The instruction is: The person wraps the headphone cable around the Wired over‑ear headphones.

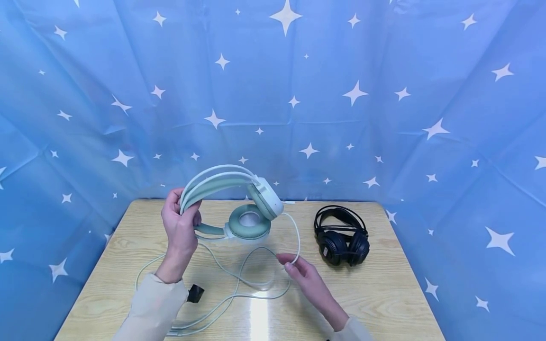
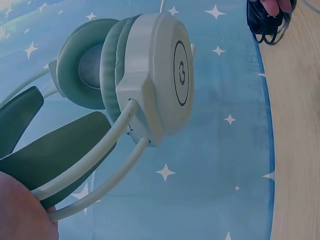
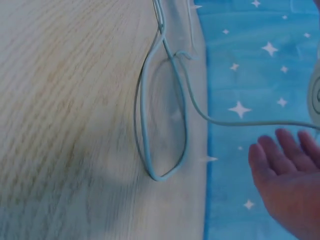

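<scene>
My left hand (image 1: 181,225) grips the headband of a white and mint-green pair of headphones (image 1: 266,196), held up above the table. Both padded ear cups hang to the right of that hand; in the left wrist view, the outer face of one white ear cup (image 2: 181,75) carries a round logo. From the headphones a thin pale cable (image 1: 297,232) curves down toward my right hand (image 1: 304,279). Its fingers are loosely extended near the cable, and in the right wrist view the cable (image 3: 240,123) passes beyond the fingertips (image 3: 282,135), not enclosed by them.
Loops of the pale cable (image 1: 236,296) lie across the wooden table (image 1: 367,303). Black headphones (image 1: 341,237) rest at the right rear. A small black block (image 1: 195,293) shows beside the left sleeve. A blue star-patterned curtain (image 1: 273,94) surrounds the table's back and sides.
</scene>
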`<act>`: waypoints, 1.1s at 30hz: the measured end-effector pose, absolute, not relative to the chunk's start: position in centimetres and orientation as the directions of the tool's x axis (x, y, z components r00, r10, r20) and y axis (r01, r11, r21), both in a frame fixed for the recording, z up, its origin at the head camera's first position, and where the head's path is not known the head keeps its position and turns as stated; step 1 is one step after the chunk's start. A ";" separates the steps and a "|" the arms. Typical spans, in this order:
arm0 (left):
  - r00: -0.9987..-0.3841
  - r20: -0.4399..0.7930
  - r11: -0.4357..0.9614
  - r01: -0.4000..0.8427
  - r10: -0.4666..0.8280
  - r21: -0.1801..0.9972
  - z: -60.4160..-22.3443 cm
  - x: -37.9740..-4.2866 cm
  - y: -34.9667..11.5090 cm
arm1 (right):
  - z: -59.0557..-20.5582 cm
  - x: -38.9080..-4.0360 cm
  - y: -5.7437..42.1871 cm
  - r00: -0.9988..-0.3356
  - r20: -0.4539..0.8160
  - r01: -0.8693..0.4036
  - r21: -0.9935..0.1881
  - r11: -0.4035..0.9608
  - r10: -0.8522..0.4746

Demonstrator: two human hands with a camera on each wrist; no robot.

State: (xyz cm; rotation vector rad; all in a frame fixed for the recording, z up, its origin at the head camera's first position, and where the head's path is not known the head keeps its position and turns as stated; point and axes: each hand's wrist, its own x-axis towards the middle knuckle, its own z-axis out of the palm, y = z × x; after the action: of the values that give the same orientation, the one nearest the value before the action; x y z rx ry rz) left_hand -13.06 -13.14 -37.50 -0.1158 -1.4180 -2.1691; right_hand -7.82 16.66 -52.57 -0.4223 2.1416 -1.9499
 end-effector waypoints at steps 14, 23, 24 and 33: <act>-0.801 0.333 -0.177 0.470 -0.497 0.865 -38.6 -13.4 -13.1 | -50.9 -6.8 16.9 -0.866 0.401 -0.496 -0.768 0.405 -0.299; -0.747 0.501 0.239 0.441 -0.436 0.865 -39.5 -13.4 -12.6 | -46.8 -8.0 17.3 -0.624 0.607 -0.766 -0.349 0.540 -0.492; -0.737 0.534 0.288 0.451 -0.414 0.845 -39.7 -13.4 -12.5 | -46.2 -8.2 17.3 -0.609 0.607 -0.777 -0.328 0.537 -0.510; -0.698 0.694 0.479 0.555 -0.178 0.680 -40.2 -13.5 -13.0 | -42.1 -9.8 17.2 -0.515 0.602 -0.839 -0.207 0.503 -0.610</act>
State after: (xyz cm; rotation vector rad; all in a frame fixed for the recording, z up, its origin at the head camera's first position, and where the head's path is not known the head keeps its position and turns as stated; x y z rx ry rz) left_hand -13.51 -12.96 -40.16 -0.3115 -1.9933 -1.2723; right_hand -9.75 17.19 -42.12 -1.6120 3.1012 -0.9111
